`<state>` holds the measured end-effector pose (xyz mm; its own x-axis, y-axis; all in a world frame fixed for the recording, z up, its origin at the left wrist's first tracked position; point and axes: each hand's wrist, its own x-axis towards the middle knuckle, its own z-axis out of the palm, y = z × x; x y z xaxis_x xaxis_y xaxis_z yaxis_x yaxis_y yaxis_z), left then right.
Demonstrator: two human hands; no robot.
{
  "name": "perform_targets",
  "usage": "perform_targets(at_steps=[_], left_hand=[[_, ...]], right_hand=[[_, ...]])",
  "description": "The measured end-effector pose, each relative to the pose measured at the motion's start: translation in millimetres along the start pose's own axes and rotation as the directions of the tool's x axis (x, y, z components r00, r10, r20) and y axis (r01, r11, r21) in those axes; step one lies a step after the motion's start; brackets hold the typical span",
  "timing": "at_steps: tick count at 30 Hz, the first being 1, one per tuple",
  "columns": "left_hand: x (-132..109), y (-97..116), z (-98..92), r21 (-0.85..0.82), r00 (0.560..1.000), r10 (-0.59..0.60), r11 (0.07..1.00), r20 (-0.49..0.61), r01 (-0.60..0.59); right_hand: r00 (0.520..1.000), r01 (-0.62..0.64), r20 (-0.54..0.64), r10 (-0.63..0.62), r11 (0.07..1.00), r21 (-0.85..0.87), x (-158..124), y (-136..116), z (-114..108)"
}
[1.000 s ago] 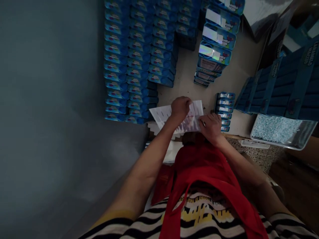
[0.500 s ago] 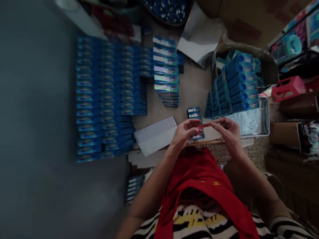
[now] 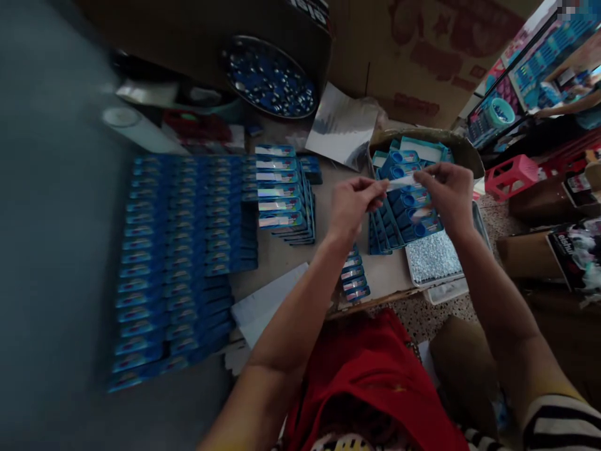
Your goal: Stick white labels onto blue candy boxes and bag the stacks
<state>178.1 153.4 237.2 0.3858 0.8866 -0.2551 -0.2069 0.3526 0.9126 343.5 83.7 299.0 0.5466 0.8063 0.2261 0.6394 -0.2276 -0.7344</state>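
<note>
A short, pale thin strip (image 3: 400, 182) is held taut between my two hands; its exact kind is unclear. My left hand (image 3: 352, 203) pinches one end with thumb and fingers. The other end is in the fingertips of my right hand (image 3: 448, 191). Just beneath them, blue boxes with round openings (image 3: 407, 202) are bundled at an angle against a carton with a rounded rim. Below my left wrist stands a small row of blue packs (image 3: 355, 275), partly covered by my forearm.
Long rows of blue packs (image 3: 145, 269) fill the left side, beside a taller stack (image 3: 279, 188). A metal tray of small pale pellets (image 3: 432, 257) sits at right. Behind are a round bowl of blue pieces (image 3: 272, 78) and a large carton (image 3: 422, 56). Another person's arm (image 3: 570, 103) shows far right.
Both hands have moved forward, away from my body, over the bundled boxes. The strip between them looked red before and looks whitish now. My view has tilted up.
</note>
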Motion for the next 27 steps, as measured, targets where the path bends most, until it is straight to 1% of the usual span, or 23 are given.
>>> perform_targets(at_steps=[2, 4, 6, 8, 13, 18, 22, 25, 27], left_hand=[[32, 9, 8.6, 0.025, 1.000, -0.017, 1.000, -0.006, 0.017], [58, 13, 12.2, 0.032, 0.999, -0.044, 0.998, -0.027, 0.045], [76, 15, 13.1, 0.043, 0.997, -0.065, 0.997, -0.039, 0.066], [86, 16, 13.5, 0.052, 0.996, -0.075, 0.996, -0.042, 0.077], [96, 20, 16.3, 0.065, 0.995, -0.090, 0.994, -0.033, 0.092], [100, 14, 13.1, 0.060, 0.994, -0.108, 0.992, -0.032, 0.110], [107, -5, 5.2, 0.047, 0.990, -0.138, 0.989, -0.003, 0.138], [111, -28, 5.2, -0.013, 0.975, -0.220, 0.975, 0.031, 0.220], [111, -43, 8.7, -0.046, 0.964, -0.266, 0.963, 0.013, 0.266]], right_hand=[[0.999, 0.003, 0.041, -0.004, 1.000, 0.023, 40, 13, 9], [0.997, -0.010, 0.073, 0.007, 0.999, 0.043, 67, 25, 19], [0.996, -0.029, 0.090, 0.026, 0.999, 0.042, 83, 33, 27], [0.994, -0.047, 0.097, 0.045, 0.999, 0.015, 90, 38, 31], [0.989, -0.097, 0.104, 0.101, 0.994, -0.042, 96, 41, 34], [0.991, -0.063, 0.118, 0.065, 0.998, -0.028, 101, 46, 39], [0.978, -0.068, 0.191, 0.079, 0.996, -0.066, 110, 52, 41], [0.962, -0.081, 0.251, 0.103, 0.992, -0.094, 119, 54, 43], [0.954, -0.124, 0.259, 0.153, 0.984, -0.124, 123, 52, 44]])
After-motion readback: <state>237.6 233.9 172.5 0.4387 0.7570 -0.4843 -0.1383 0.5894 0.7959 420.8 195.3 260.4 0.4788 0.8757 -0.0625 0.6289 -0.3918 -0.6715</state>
